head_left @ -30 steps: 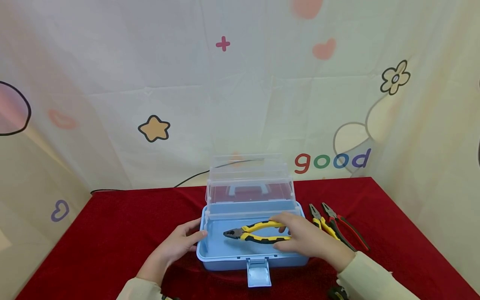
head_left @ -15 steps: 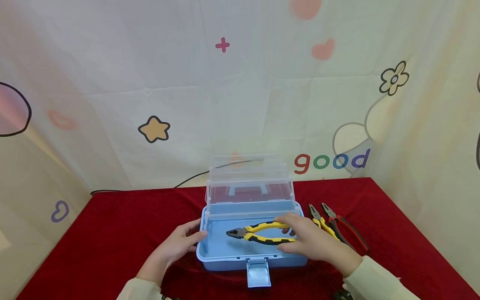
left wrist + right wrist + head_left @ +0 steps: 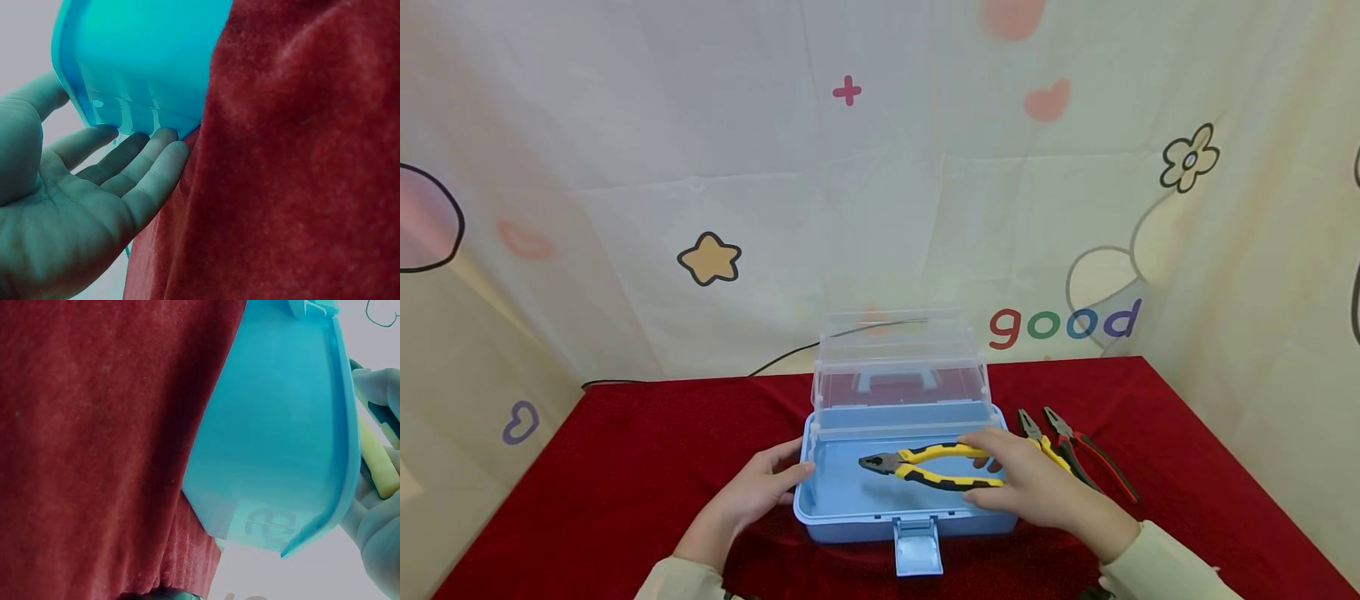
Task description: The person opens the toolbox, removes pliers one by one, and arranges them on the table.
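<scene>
A light blue toolbox [image 3: 842,530] stands on the red cloth, its clear lid [image 3: 898,354] raised at the back and its front latch [image 3: 917,553] hanging down. My left hand [image 3: 756,490] holds the box's left end: the thumb is at the rim, and the fingers [image 3: 153,178] lie against the outer wall. With my right hand [image 3: 1026,479] I hold combination pliers [image 3: 917,455] by their yellow and black handles. They are over the inside of the box, handles spread, dark nose pointing left. In the right wrist view the box wall [image 3: 281,419] partly hides the pliers.
Two more pliers lie on the cloth right of the box: a yellow and black pair [image 3: 1033,428] and a red and black pair [image 3: 1103,460]. Behind the table hangs a patterned curtain [image 3: 760,150]. A thin black cable [image 3: 786,357] runs along the back.
My right hand has shifted a little to the right, bringing the pliers with it. The left hand and the toolbox have stayed in place.
</scene>
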Motion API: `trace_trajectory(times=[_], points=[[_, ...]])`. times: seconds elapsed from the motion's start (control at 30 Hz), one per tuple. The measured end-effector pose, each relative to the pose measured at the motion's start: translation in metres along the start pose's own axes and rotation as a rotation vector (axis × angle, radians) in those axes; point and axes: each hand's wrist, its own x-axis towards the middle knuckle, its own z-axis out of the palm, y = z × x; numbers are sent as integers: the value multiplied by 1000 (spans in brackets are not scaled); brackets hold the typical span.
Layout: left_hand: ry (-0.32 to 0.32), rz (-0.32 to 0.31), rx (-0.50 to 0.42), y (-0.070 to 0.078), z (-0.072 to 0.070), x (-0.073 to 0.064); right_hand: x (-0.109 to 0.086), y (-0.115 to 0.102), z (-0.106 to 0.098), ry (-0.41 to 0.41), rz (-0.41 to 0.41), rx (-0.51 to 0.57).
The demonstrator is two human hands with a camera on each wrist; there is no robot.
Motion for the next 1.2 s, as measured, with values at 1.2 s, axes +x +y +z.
trace_trajectory(times=[1.2], points=[[-7,-3,6,1,-2,0,-17,2,-10,123,63,-16]])
